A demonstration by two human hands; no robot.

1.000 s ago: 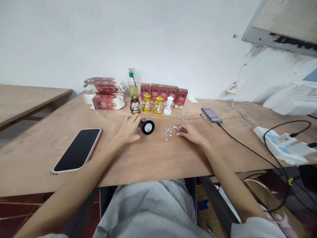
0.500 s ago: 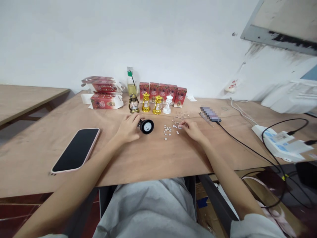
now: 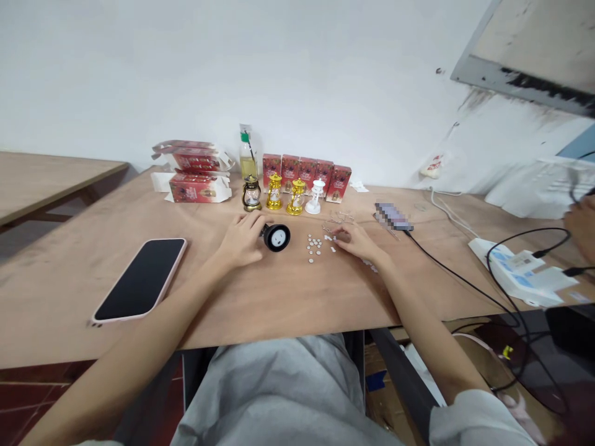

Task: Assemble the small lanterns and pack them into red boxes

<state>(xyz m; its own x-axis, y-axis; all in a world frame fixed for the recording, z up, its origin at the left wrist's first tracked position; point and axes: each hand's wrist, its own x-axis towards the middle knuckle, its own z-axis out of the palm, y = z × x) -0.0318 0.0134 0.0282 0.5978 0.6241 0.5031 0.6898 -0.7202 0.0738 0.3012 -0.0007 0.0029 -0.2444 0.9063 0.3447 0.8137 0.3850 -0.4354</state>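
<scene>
My left hand [image 3: 244, 238] is closed around a small black lantern [image 3: 277, 238], tipped so its round base with a white disc faces me. My right hand [image 3: 357, 240] rests low over the table, thumb and index finger slightly apart beside small white tabs [image 3: 333, 249]. Between my hands lie several button cells [image 3: 311, 246]. Thin bent wire pieces [image 3: 341, 217] lie just beyond my right fingers. Behind stand a bronze lantern [image 3: 251, 195], two gold lanterns [image 3: 274, 193] and a white lantern [image 3: 315, 197].
Red boxes [image 3: 290, 170] line the wall, with opened cartons [image 3: 193, 188] and a bottle [image 3: 248, 162] to their left. A large phone [image 3: 142, 279] lies left; a cabled phone [image 3: 393, 217] and power strip [image 3: 511, 269] lie right. Another person's hand [image 3: 581, 226] shows far right.
My right hand has shifted slightly left, its thumb and index finger now further apart. White pieces now show by my right wrist. Another person's hand has appeared at far right. My left hand stays put.
</scene>
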